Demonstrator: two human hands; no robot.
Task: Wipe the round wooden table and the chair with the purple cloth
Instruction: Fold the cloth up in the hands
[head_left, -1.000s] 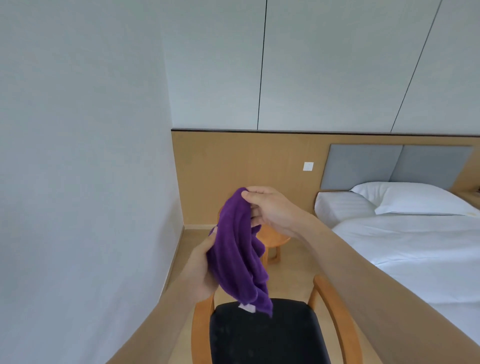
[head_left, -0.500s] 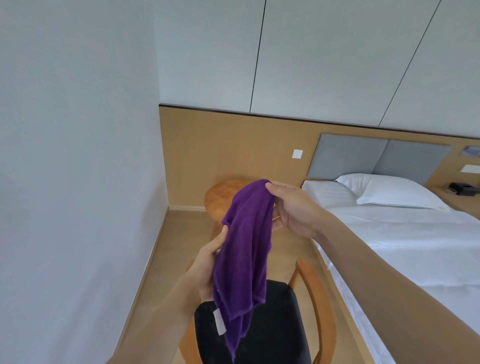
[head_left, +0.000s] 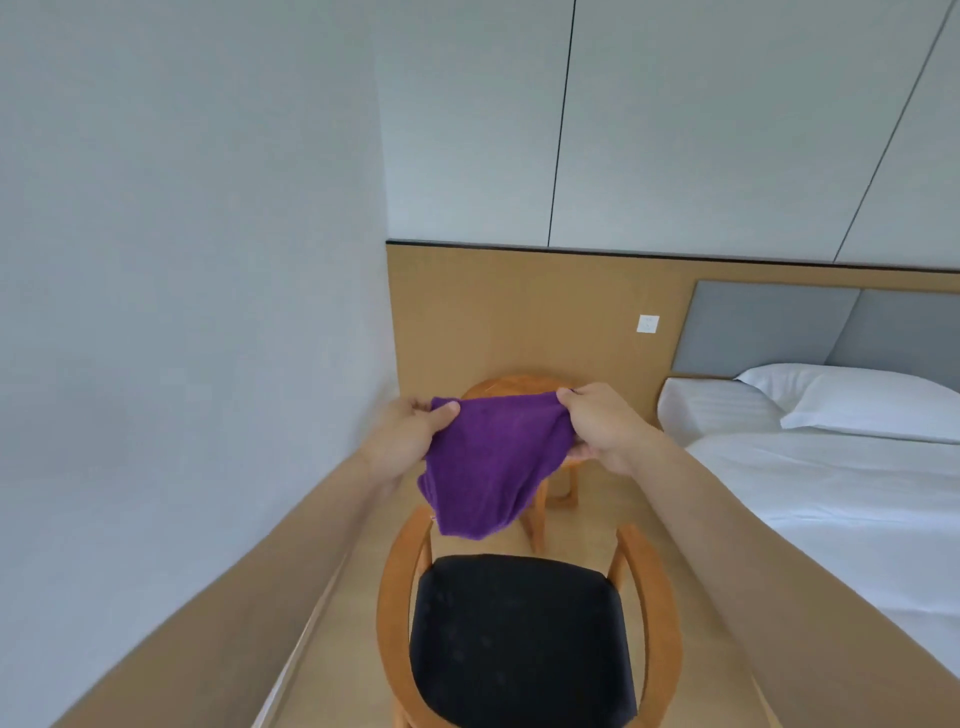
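Note:
I hold the purple cloth (head_left: 493, 462) spread between both hands in the air, in front of me. My left hand (head_left: 410, 441) pinches its top left corner and my right hand (head_left: 597, 426) pinches its top right corner. The cloth hangs down loosely over the view of the round wooden table (head_left: 511, 385), of which only the far rim and some legs show. The chair (head_left: 519, 639), with a black seat and curved wooden armrests, stands below my hands, close to me.
A white wall (head_left: 182, 312) runs along the left. A bed (head_left: 831, 493) with white sheets and a pillow fills the right side. A wooden wall panel (head_left: 519, 322) with a white switch stands behind the table.
My hands have moved apart and pulled the bunched cloth out flat between them; the left hand rose to the cloth's top edge.

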